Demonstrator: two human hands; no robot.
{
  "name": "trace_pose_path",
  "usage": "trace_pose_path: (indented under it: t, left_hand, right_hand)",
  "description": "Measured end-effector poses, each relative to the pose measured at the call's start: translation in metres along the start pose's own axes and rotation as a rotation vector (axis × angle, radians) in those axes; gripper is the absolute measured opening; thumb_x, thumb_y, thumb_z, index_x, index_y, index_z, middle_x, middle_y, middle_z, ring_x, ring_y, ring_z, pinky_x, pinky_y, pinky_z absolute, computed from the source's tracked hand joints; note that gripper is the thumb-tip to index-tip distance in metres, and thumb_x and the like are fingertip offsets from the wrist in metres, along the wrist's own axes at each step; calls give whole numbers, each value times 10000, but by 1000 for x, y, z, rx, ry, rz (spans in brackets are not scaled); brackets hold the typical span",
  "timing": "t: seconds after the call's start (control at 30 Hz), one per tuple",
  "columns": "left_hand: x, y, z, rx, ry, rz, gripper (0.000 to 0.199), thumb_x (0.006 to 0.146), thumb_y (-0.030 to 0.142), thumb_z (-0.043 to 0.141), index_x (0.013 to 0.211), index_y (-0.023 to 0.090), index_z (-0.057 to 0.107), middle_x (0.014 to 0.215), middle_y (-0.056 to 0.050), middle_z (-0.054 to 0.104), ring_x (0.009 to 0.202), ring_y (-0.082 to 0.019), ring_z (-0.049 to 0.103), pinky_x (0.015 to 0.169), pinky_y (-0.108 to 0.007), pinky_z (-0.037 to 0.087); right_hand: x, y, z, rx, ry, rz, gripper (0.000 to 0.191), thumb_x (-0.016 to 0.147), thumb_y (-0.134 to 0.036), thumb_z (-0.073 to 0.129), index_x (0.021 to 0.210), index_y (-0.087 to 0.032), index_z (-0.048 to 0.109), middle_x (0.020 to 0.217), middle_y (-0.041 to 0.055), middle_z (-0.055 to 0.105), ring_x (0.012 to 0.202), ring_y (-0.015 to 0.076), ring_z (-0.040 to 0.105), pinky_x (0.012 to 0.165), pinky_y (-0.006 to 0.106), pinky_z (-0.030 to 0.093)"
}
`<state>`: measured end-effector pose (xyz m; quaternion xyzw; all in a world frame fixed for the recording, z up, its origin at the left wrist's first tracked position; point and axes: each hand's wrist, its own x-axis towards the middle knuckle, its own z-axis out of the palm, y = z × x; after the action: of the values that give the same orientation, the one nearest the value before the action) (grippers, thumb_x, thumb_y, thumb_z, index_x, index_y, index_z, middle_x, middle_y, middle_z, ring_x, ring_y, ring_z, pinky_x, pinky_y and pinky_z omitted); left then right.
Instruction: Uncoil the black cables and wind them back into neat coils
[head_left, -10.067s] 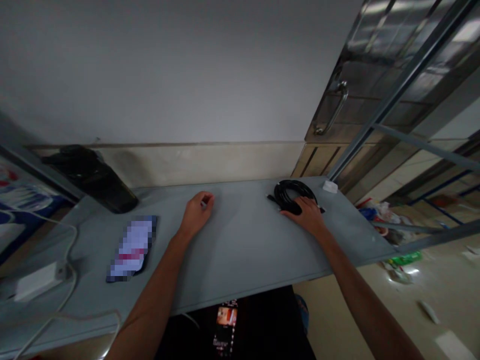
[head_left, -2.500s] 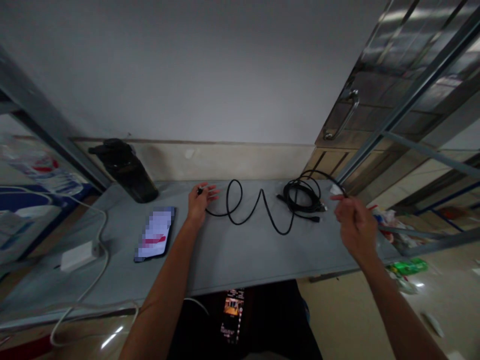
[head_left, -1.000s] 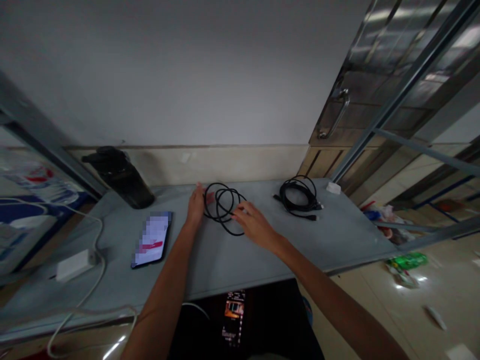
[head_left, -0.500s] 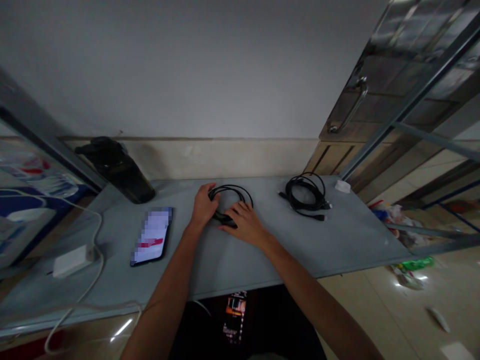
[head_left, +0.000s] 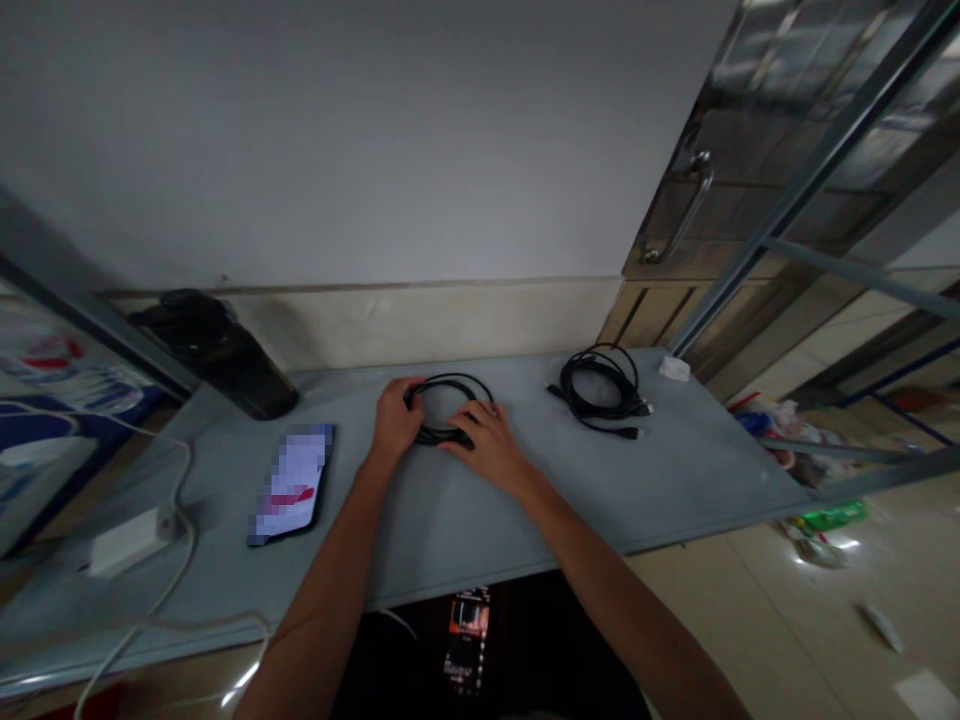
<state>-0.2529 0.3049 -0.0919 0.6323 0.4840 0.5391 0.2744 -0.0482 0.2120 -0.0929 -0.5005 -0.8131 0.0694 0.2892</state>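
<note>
A black cable lies in a round coil on the grey table, between my two hands. My left hand is closed around the coil's left side, its thumb on the inner edge. On the right side, my right hand grips the coil, with fingers bent over it; the cable's end under those fingers is hidden. A second black cable, coiled with its plugs showing, rests to the right, apart from my hands.
Left of my arm lies a lit phone. A black bottle stands by the wall, and a white power adapter with its cord sits front left. At the far right is a small white object. Another lit phone shows below the table edge.
The whole view has shifted slightly. My left hand has closed more around the coil's left side, and the coil looks rounder. My right hand keeps its place on the cable.
</note>
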Motion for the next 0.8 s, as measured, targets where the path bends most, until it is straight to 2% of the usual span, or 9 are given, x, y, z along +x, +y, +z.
trace_pose_path:
  t: [0.1, 0.2, 0.33, 0.43, 0.5, 0.57, 0.67, 0.8]
  left_hand:
    - [0, -5, -1, 84, -35, 63, 332, 767, 98, 683, 1026, 237, 836, 1127, -137, 750, 1158, -390, 695, 1224, -596, 481]
    - [1, -10, -2, 139, -41, 98, 345, 769, 117, 674, 1050, 231, 839, 1140, -151, 745, 1166, -409, 687, 1215, -618, 479]
    - [2, -10, -1, 141, -6, 104, 312, 792, 146, 706, 1059, 246, 834, 1141, -140, 742, 1163, -402, 678, 1226, -612, 467]
    - [2, -7, 0, 127, 41, 112, 239, 849, 203, 747, 1067, 252, 830, 1145, -143, 738, 1186, -405, 665, 1241, -609, 448]
    - [2, -5, 0, 133, 78, 128, 202, 888, 250, 750, 1077, 249, 825, 1151, -146, 737, 1195, -406, 662, 1237, -612, 450]
    - [3, -4, 0, 163, 102, 149, 195, 924, 290, 726, 1089, 240, 816, 1152, -149, 740, 1190, -404, 669, 1217, -613, 471]
    - [3, -5, -1, 231, 109, 170, 223, 962, 318, 673, 1120, 223, 799, 1160, -149, 753, 1189, -390, 687, 1184, -594, 510]
    - [4, -8, -1, 265, 98, 168, 245, 975, 329, 654, 1144, 211, 786, 1175, -147, 760, 1179, -361, 708, 1166, -561, 541]
  right_hand:
    - [-4, 4, -9, 22, 64, 25, 453, 1048, -539, 813, 1366, -221, 764, 1426, 120, 701, 1355, 288, 620, 1218, 464, 425]
    - [-19, 21, -31, -6, 164, 50, 381, 1100, -474, 748, 1380, -216, 741, 1419, 142, 698, 1341, 296, 634, 1211, 474, 454]
    - [-57, 65, -77, -179, 306, 125, 381, 1121, -477, 664, 1395, -219, 719, 1425, 178, 673, 1360, 342, 613, 1195, 539, 460]
    - [-92, 106, -109, -355, 325, 192, 564, 1103, -625, 641, 1446, -180, 686, 1460, 215, 643, 1371, 380, 587, 1186, 589, 451]
    - [-114, 131, -124, -464, 293, 228, 674, 1083, -708, 622, 1450, -145, 678, 1462, 235, 643, 1356, 401, 579, 1166, 605, 454]
    - [-130, 150, -133, -540, 237, 228, 663, 1100, -711, 584, 1403, -133, 701, 1403, 225, 680, 1312, 394, 594, 1142, 589, 460]
    - [-142, 167, -141, -625, 173, 166, 504, 1168, -567, 521, 1329, -143, 742, 1323, 197, 720, 1250, 356, 626, 1119, 533, 459]
    - [-139, 174, -147, -706, 99, 72, 384, 1194, -373, 465, 1306, -155, 760, 1284, 180, 732, 1184, 335, 643, 1089, 498, 454]
